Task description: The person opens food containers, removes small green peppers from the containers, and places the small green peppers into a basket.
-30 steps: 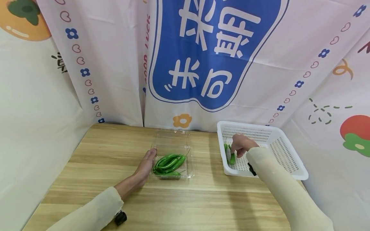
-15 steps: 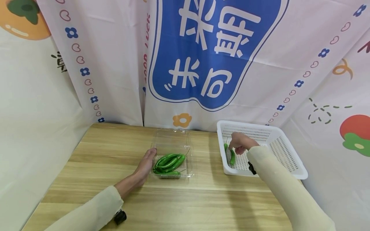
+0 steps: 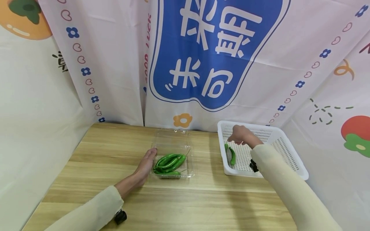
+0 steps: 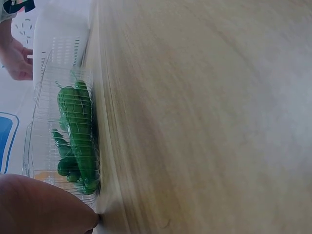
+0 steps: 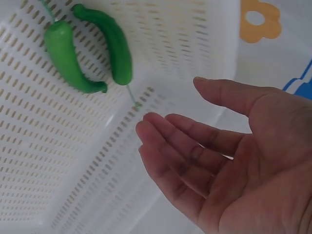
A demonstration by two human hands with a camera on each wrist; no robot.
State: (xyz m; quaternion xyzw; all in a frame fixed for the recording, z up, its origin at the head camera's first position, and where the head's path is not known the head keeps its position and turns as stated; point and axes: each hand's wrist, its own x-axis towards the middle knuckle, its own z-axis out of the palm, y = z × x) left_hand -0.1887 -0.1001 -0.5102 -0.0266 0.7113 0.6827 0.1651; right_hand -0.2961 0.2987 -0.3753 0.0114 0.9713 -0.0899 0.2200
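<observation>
My left hand point(image 3: 145, 165) rests against the left side of a clear plastic box point(image 3: 189, 166), its fingers straight along the wall. Several green chili peppers point(image 3: 170, 163) lie inside the box, and its lid point(image 3: 170, 138) is folded back. In the left wrist view, part of the hand point(image 4: 44, 207) shows beside the box's near end. Over the left back part of a white basket, my right hand point(image 3: 242, 134) hovers with nothing in it, thumb and fingers spread apart. Two green chili peppers lie below it: one curved pepper point(image 5: 105, 41) and a lighter one point(image 5: 68, 58).
The white perforated basket point(image 3: 292, 154) stands at the right back of the wooden table point(image 3: 185, 208). A printed cloth point(image 3: 124, 80) hangs directly behind the table, with more cloth at both sides.
My right hand has lifted back and away from the peppers in the basket, leaving the curved pepper in fuller view. The left hand and the plastic box have stayed in place.
</observation>
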